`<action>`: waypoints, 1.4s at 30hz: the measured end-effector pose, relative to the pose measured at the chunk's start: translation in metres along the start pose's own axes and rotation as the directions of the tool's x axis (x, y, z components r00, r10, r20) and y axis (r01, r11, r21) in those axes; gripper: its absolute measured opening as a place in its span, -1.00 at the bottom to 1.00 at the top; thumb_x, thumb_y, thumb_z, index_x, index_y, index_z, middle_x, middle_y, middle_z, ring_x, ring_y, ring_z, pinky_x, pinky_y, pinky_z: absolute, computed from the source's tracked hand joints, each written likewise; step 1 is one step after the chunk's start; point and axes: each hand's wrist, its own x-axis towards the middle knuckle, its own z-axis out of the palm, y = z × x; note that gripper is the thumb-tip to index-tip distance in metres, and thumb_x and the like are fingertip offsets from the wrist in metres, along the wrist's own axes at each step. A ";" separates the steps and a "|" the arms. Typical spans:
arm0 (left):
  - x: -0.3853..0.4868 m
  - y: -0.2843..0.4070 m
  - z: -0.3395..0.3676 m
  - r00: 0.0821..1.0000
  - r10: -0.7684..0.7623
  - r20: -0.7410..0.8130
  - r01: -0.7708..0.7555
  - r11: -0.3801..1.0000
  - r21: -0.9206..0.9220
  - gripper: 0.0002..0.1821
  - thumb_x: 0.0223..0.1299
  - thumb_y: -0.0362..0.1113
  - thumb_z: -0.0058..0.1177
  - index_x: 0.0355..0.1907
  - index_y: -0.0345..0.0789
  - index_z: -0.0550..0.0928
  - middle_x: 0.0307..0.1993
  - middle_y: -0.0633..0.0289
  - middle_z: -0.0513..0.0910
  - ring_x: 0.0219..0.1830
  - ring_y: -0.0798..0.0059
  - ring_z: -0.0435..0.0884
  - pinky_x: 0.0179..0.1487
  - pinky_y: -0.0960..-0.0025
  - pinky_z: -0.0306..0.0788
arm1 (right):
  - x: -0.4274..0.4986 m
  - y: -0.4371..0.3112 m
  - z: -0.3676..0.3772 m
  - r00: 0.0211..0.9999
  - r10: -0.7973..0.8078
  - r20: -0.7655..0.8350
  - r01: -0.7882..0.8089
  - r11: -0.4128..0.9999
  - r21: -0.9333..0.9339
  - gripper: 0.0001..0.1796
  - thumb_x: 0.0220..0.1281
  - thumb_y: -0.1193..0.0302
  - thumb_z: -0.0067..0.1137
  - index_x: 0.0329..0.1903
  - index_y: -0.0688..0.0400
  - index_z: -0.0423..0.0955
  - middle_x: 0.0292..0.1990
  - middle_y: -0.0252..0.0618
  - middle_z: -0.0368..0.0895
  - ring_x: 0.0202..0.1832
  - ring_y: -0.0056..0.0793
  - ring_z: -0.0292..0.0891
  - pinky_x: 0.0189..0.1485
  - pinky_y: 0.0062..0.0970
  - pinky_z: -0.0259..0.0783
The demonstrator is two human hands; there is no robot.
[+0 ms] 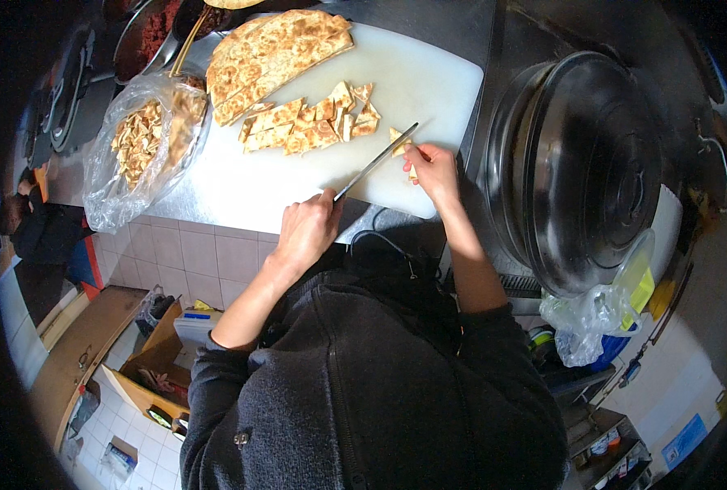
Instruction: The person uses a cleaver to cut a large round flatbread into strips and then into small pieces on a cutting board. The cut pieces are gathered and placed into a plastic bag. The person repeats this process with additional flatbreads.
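Observation:
My left hand (307,229) is closed around the handle of a knife (377,160), whose blade slants up to the right over the white cutting board (437,79). Between the fingers and thumb of my right hand (435,171) is a small piece of flatbread (412,174). Another small flatbread piece (398,141) lies against the blade, beside my fingertips. Left of the knife, cut flatbread pieces (311,125) lie in a loose heap. Behind them rests a large part of a round browned flatbread (271,55), with a cut strip along its near edge.
A clear plastic bag (100,174) holding cut bread pieces sits left of the board. Metal bowls, one with red food (155,30), stand at the back left, with chopsticks (191,40) nearby. A large round dark metal pan or lid (596,171) is close on the right.

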 end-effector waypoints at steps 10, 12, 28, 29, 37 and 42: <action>0.027 0.012 0.001 0.997 -0.025 0.067 0.024 0.999 0.027 -0.81 0.40 -0.27 0.09 -0.20 -0.39 0.56 -0.52 -0.17 0.63 -0.38 -0.24 0.64 -0.33 -0.11 0.50 | 0.009 0.005 0.000 0.999 0.005 0.040 -0.008 0.998 0.061 -0.71 0.42 0.31 0.25 -0.30 0.30 0.69 -0.52 -0.28 0.69 -0.57 -0.64 0.48 -0.56 -0.55 0.44; 0.042 0.012 0.012 0.998 -0.026 0.052 0.025 0.999 0.021 -0.77 0.43 -0.23 0.06 -0.24 -0.38 0.55 -0.52 -0.16 0.64 -0.39 -0.23 0.66 -0.32 -0.10 0.52 | 0.009 0.006 0.002 0.999 0.029 0.041 -0.033 0.994 0.107 -0.72 0.42 0.32 0.26 -0.31 0.31 0.69 -0.53 -0.27 0.69 -0.58 -0.63 0.48 -0.58 -0.54 0.43; 0.010 -0.001 0.015 0.993 -0.035 -0.110 0.018 0.988 -0.154 -0.72 0.43 -0.22 0.16 -0.30 -0.43 0.60 -0.61 -0.15 0.58 -0.56 -0.10 0.63 -0.47 0.09 0.48 | -0.048 0.021 -0.019 0.868 -0.491 -0.081 0.468 0.861 -0.198 -0.41 0.23 0.73 0.10 0.34 0.19 0.44 0.25 -0.15 0.52 0.11 -0.35 0.58 0.27 -0.46 0.41; 0.007 -0.001 0.015 0.994 -0.019 -0.109 0.005 0.992 -0.130 -0.72 0.43 -0.22 0.17 -0.27 -0.44 0.61 -0.61 -0.16 0.58 -0.57 -0.07 0.63 -0.49 0.11 0.47 | -0.049 0.021 -0.021 0.801 -0.592 -0.089 0.522 0.764 -0.381 -0.39 0.20 0.72 0.14 0.34 0.18 0.44 0.27 -0.12 0.49 0.09 -0.32 0.59 0.26 -0.46 0.42; -0.008 0.001 0.013 0.995 -0.059 -0.085 0.046 0.989 -0.142 -0.78 0.40 -0.24 0.17 -0.19 -0.39 0.65 -0.59 -0.12 0.61 -0.52 -0.08 0.66 -0.42 0.06 0.51 | -0.045 0.024 -0.016 0.868 -0.486 -0.100 0.442 0.850 -0.287 -0.48 0.13 0.61 0.39 0.18 0.22 0.52 0.05 -0.13 0.52 -0.12 -0.38 0.61 -0.06 -0.45 0.60; -0.013 0.006 0.011 0.999 -0.026 -0.024 0.024 0.996 -0.090 -0.78 0.41 -0.24 0.12 -0.04 -0.34 0.64 -0.59 -0.06 0.64 -0.49 -0.11 0.67 -0.33 0.02 0.58 | -0.046 0.029 -0.008 0.876 -0.462 -0.140 0.403 0.860 -0.312 -0.61 0.16 0.54 0.44 0.04 0.27 0.55 -0.16 -0.16 0.63 -0.29 -0.47 0.65 -0.26 -0.50 0.63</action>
